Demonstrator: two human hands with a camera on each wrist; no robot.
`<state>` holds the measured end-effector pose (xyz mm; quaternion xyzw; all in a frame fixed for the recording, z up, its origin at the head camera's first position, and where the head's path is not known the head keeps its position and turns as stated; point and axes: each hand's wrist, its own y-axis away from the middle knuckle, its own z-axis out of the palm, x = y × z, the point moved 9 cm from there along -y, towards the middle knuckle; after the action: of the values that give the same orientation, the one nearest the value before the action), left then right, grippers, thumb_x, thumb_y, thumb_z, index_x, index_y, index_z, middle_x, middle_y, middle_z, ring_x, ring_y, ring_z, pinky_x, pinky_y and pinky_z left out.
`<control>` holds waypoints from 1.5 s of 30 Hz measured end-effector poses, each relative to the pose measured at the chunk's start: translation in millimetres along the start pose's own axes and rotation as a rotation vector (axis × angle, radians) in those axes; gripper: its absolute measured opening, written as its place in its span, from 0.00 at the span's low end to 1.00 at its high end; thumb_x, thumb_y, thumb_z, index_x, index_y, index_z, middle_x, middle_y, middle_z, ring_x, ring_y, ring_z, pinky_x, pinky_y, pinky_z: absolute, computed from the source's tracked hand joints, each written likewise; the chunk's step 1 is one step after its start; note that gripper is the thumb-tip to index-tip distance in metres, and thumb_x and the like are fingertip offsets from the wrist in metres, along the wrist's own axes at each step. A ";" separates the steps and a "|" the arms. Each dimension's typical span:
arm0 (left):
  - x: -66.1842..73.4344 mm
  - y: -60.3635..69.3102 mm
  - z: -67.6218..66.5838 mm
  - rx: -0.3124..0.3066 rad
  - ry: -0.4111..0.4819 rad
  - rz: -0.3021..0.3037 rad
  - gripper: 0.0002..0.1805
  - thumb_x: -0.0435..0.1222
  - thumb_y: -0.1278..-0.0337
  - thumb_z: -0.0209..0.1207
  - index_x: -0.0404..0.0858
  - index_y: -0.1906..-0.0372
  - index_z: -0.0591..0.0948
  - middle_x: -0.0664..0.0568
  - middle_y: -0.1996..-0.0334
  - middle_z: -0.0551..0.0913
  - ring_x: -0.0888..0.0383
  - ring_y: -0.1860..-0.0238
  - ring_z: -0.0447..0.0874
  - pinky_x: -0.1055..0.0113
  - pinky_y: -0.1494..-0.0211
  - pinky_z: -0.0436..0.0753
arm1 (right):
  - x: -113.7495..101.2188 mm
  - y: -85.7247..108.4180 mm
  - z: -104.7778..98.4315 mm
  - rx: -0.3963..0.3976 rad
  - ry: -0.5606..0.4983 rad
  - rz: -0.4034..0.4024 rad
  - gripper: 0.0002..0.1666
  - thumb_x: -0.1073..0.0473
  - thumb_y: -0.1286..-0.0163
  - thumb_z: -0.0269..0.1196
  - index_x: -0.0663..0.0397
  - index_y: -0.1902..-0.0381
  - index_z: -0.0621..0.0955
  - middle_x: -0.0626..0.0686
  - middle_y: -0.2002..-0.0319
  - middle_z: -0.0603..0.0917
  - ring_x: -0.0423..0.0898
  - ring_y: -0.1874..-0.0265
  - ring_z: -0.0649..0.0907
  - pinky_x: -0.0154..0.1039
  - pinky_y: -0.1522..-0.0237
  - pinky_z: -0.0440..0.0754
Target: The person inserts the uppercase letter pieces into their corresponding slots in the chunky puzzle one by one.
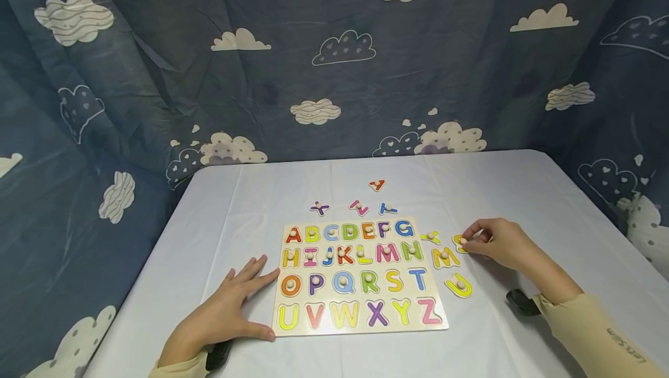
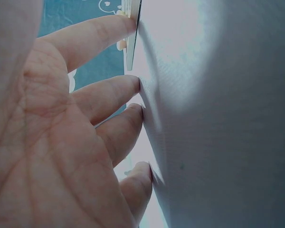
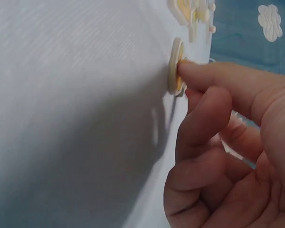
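My right hand (image 1: 496, 244) pinches the small knob of a yellow-orange letter piece (image 1: 458, 241), which looks like an S, right of the board. In the right wrist view the piece (image 3: 175, 71) stands close to the tablecloth; whether it touches cannot be told. My left hand (image 1: 222, 311) lies spread on the cloth, thumb and index fingertip at the left edge of the wooden alphabet puzzle board (image 1: 360, 327). Knobbed letters sit in the upper rows through R; the S to Z places show no knobs. A yellow W (image 1: 446, 258), U (image 1: 459, 285) and Y (image 1: 431, 237) lie near my right hand.
Beyond the board's top edge lie a purple X (image 1: 319, 208), a pink Z (image 1: 359, 208), a blue T (image 1: 388, 209) and a red V-shaped piece (image 1: 376, 185). A white cloth (image 1: 251, 198) covers the table. A dark curtain with clouds (image 1: 282, 93) hangs behind it.
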<state>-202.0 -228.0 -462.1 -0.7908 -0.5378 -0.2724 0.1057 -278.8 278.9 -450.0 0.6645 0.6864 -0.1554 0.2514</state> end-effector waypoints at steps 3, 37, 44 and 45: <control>-0.7 -0.7 0.4 -0.002 -0.001 -0.005 0.66 0.66 0.75 0.84 0.51 0.20 0.73 0.41 0.13 0.57 0.34 0.12 0.49 0.25 0.15 0.45 | 1.0 0.0 1.5 -0.014 -0.009 -0.029 0.15 0.53 0.33 0.75 0.57 0.54 0.88 0.48 0.72 0.77 0.44 0.75 0.75 0.34 0.77 0.68; -2.4 -1.5 1.8 -0.007 0.001 -0.027 0.67 0.67 0.76 0.83 0.52 0.20 0.73 0.43 0.13 0.57 0.36 0.12 0.47 0.26 0.15 0.44 | -22.8 10.7 -0.4 0.029 -0.021 -0.092 0.14 0.55 0.30 0.72 0.59 0.55 0.86 0.48 0.72 0.77 0.42 0.77 0.74 0.33 0.79 0.68; -2.8 -2.0 2.4 -0.006 -0.007 -0.028 0.67 0.67 0.76 0.83 0.52 0.20 0.73 0.43 0.13 0.57 0.36 0.12 0.47 0.26 0.15 0.44 | -46.2 21.1 10.4 -0.002 -0.058 -0.105 0.13 0.55 0.31 0.73 0.57 0.56 0.86 0.47 0.74 0.76 0.43 0.78 0.73 0.33 0.80 0.67; -2.6 -2.1 2.3 -0.007 -0.008 -0.026 0.67 0.67 0.76 0.83 0.52 0.20 0.73 0.43 0.13 0.57 0.36 0.12 0.48 0.26 0.15 0.44 | -49.3 22.7 12.8 -0.011 -0.063 -0.107 0.12 0.55 0.31 0.74 0.56 0.56 0.86 0.47 0.75 0.76 0.43 0.78 0.73 0.33 0.79 0.67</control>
<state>-203.9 -228.2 -465.7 -0.7852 -0.5475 -0.2725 0.0975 -255.0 232.3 -430.7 0.6203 0.7134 -0.1857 0.2679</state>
